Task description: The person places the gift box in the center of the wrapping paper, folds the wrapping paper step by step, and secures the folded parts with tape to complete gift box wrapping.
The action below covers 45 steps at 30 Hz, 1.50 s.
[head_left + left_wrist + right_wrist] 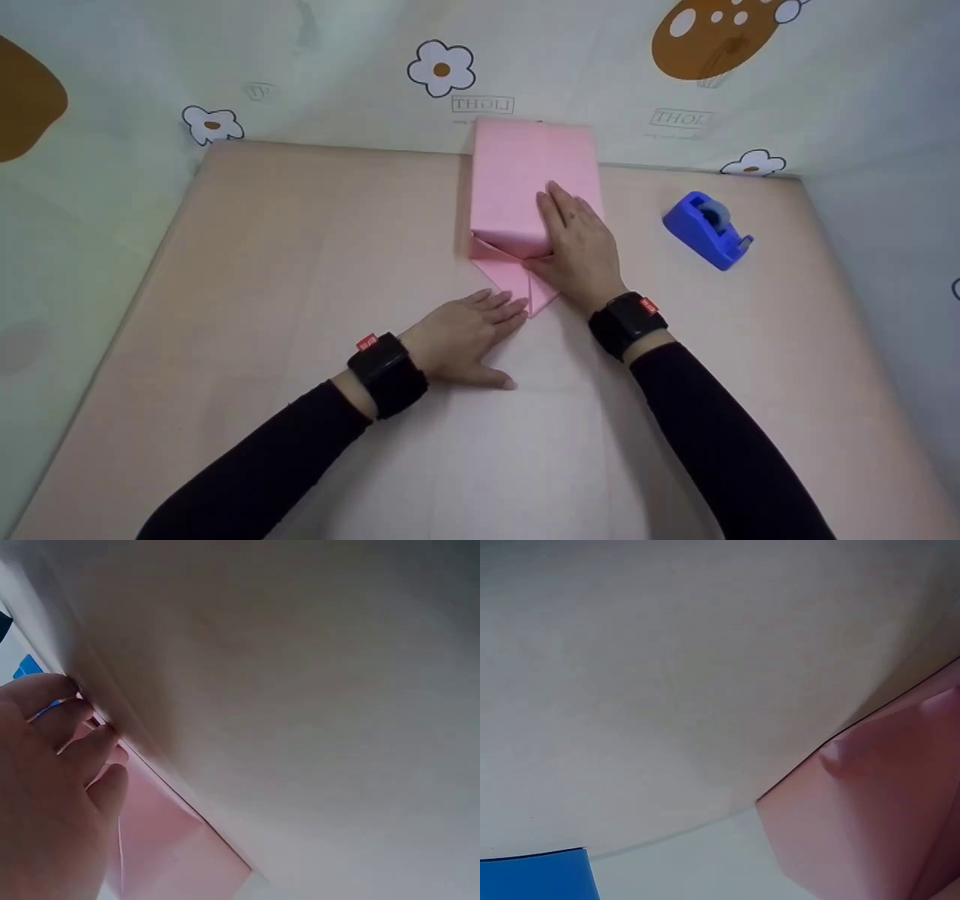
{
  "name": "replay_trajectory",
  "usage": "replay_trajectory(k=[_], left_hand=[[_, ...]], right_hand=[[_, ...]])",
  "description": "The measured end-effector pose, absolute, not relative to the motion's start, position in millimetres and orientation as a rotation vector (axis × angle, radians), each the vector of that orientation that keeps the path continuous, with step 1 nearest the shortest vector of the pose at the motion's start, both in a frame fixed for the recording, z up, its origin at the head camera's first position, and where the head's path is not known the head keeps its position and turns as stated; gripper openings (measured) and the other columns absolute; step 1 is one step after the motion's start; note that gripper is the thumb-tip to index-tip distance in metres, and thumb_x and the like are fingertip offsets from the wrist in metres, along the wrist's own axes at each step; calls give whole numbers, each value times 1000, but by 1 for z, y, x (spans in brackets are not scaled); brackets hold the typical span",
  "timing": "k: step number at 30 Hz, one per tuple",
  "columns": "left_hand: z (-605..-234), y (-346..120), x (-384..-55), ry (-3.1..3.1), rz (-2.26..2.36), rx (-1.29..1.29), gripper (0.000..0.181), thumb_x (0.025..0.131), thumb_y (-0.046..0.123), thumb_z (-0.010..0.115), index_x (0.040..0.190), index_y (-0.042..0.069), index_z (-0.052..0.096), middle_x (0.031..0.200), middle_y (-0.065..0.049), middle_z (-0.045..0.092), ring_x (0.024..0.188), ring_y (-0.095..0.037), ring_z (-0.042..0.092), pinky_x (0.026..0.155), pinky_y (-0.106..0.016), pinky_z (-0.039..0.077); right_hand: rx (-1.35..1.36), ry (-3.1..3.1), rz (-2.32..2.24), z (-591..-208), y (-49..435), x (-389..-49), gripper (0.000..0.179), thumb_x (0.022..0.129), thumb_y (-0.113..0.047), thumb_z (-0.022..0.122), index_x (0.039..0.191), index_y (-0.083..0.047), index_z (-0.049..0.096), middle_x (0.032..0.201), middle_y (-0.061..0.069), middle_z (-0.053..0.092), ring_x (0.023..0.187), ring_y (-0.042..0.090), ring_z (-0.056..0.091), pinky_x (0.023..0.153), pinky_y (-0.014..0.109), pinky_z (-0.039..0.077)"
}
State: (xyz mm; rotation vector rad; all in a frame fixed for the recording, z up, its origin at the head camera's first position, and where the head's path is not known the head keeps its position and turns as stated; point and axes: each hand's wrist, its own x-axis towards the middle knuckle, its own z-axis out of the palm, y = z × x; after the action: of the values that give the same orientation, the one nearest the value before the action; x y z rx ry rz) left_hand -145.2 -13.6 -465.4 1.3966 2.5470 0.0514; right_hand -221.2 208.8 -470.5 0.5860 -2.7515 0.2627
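Observation:
A box wrapped in pink paper (pixel 525 169) lies at the far edge of the table in the head view. From its near end a pointed paper flap (pixel 504 271) spreads out on the tabletop. My right hand (pixel 585 251) rests on the box's right side, fingers extended over the top and thumb against the fold at the near end. Close to the flap's tip, my left hand (pixel 465 341) lies palm down with straight fingers touching the paper and its thumb spread aside. The left wrist view shows the left fingertips (pixel 105 736) low against the tabletop beside the pink paper.
To the right of the box stands a blue tape dispenser (pixel 705 229) with a roll in it. A pale cloth (pixel 337 67) printed with flowers and brown shapes hangs behind the table and along its sides. The tabletop (pixel 300 225) has a light pinkish cover.

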Motion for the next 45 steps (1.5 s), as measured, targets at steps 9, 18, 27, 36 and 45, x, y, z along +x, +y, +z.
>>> replay_trajectory(k=[9,18,27,36,45], left_hand=[[-463,-5,-147,2706,279,1461,52,102,41,55,141,7,58,147,-8,59,138,-22,55,117,-39,44],[-469,7,-144,2554,-11,1143,99,92,79,38,164,16,11,172,-2,7,161,-26,2,131,-46,10],[-471,12,-139,2599,-116,1168,108,87,84,39,163,12,11,172,-6,8,160,-29,7,130,-48,17],[-472,14,-137,2630,-226,1186,109,87,86,37,164,15,9,172,-4,8,160,-26,7,130,-46,20],[-471,16,-136,2643,-299,1205,113,86,88,34,163,12,0,172,-5,-1,160,-25,1,129,-46,20]], right_hand=[[583,-2764,264,-471,207,-223,100,77,-44,86,155,-5,37,163,16,36,148,33,42,127,40,27],[585,-2770,283,-472,207,-223,100,77,-42,87,155,-4,37,163,17,36,148,33,41,127,41,27],[573,-2801,216,-469,203,-222,102,80,-54,81,156,-6,34,163,18,35,148,34,41,127,44,29],[560,-2821,99,-454,166,-225,117,77,-82,62,162,-11,23,168,16,27,156,30,27,130,50,17],[587,-2868,266,-451,145,-233,104,86,-75,58,161,-11,27,167,13,29,155,27,29,129,45,21]])
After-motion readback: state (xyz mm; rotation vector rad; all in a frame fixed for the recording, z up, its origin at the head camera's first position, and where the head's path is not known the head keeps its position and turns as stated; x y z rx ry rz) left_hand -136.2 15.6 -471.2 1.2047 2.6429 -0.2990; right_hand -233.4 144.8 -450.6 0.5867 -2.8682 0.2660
